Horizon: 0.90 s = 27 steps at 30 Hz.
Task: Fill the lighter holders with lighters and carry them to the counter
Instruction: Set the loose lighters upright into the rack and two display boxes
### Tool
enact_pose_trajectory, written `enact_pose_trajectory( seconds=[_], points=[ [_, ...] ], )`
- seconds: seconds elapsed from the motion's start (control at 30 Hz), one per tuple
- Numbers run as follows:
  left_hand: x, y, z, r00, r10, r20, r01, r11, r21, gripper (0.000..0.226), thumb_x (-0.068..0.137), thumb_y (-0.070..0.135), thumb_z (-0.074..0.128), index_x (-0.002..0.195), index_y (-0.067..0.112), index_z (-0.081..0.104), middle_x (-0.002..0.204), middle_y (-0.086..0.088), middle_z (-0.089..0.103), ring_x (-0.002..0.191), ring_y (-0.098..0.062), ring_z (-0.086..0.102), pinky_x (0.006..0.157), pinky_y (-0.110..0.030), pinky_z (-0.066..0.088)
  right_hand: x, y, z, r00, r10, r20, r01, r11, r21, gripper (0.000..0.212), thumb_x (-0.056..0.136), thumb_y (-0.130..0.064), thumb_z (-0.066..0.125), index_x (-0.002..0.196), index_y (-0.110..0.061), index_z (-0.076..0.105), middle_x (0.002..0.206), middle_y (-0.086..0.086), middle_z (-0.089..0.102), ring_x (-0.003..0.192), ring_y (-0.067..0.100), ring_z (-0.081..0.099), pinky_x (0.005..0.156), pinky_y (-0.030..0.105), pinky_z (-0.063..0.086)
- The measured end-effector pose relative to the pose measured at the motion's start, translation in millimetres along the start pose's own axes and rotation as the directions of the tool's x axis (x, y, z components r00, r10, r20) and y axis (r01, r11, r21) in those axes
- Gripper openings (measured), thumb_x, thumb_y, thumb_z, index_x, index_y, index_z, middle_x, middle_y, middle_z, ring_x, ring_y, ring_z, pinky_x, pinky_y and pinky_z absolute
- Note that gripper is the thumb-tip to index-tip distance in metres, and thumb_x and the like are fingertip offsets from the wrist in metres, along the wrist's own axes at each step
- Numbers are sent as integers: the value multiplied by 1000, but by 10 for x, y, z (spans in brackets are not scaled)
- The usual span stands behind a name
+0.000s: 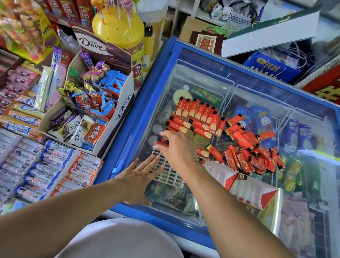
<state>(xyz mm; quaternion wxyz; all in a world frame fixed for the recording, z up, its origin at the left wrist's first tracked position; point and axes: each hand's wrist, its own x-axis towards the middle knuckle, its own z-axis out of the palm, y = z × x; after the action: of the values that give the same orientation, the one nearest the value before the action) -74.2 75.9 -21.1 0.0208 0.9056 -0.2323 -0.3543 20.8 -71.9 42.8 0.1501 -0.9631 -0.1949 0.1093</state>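
Shop freezer lid [147, 96] of glass, both arms stretched forward, left hand [138, 178] flat with fingers straight on white lighter holder [166, 174], right hand [178, 149] pinching red lighters [162, 141] above it

Lighters [235, 140]: we see red ones with black caps, a tidy row and a loose heap, mid-frame.
Lighter holder [165, 171]: we see a white grid tray, flat, lower centre.
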Motion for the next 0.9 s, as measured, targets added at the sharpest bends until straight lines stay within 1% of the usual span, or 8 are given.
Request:
enact_pose_trajectory(
  seconds=[0.07,0.13,0.23,0.3,0.4,0.63,0.77,0.9],
  points=[
    [-16,-3,-7,1000,-5,-6,5,1000,8,114,89,70,52,153,27,-31,155,-3,-46,145,-22,-39,124,-56,-5,31,24,-151,996,21,92,-40,978,205,61,89,-61,62,138,-24,56,134,-6,63,119,13,60,93,32,52],
    [-30,6,-13,1000,-16,-4,16,1000,23,113,90,69,53,153,26,-31,155,-4,-46,144,-22,-39,123,-57,-6,112,177,-302,990,40,136,-78,955,286,43,97,-53,54,127,-24,62,122,-8,68,104,12,68,84,30,58],
    [-45,14,-46,1000,-10,0,10,1000,16,113,90,67,55,154,26,-29,156,-4,-43,145,-22,-38,123,-57,-6,278,593,-450,971,161,175,-175,982,69,12,95,-29,65,106,-25,69,108,-8,71,92,13,70,86,39,60],
    [-42,-1,-60,1000,-8,6,8,1000,12,113,91,67,55,154,27,-29,157,-3,-43,146,-22,-37,123,-58,-6,354,809,-446,923,264,282,-249,965,-86,21,85,-20,78,105,-23,72,113,-4,70,99,16,68,95,42,55],
    [-23,-2,-54,1000,-13,20,13,1000,14,114,89,69,55,154,27,-29,156,-3,-44,145,-22,-37,123,-59,-4,392,883,-341,868,297,397,-258,955,-150,34,76,-17,87,107,-20,74,109,-4,71,92,16,67,92,39,54],
    [-9,7,-76,998,-18,65,19,1000,-9,118,86,72,56,153,28,-31,152,-1,-49,143,-21,-41,122,-60,-6,381,859,-219,894,224,388,-131,959,-252,23,86,-9,74,105,-21,70,105,0,69,89,20,64,72,33,53],
    [6,4,-87,997,-20,78,21,1000,-18,117,87,72,56,153,29,-30,152,0,-49,143,-21,-41,122,-60,-6,332,740,-343,957,142,252,-151,988,16,32,91,-18,73,121,-21,63,112,-2,63,88,16,61,73,31,47],
    [-4,9,-96,996,-22,83,23,1000,-16,117,87,72,56,153,29,-30,152,0,-49,142,-20,-42,122,-60,-6,208,591,-404,970,106,218,-136,982,128,27,88,-34,76,111,-29,62,105,-8,64,90,14,63,77,35,52]
  ],
)
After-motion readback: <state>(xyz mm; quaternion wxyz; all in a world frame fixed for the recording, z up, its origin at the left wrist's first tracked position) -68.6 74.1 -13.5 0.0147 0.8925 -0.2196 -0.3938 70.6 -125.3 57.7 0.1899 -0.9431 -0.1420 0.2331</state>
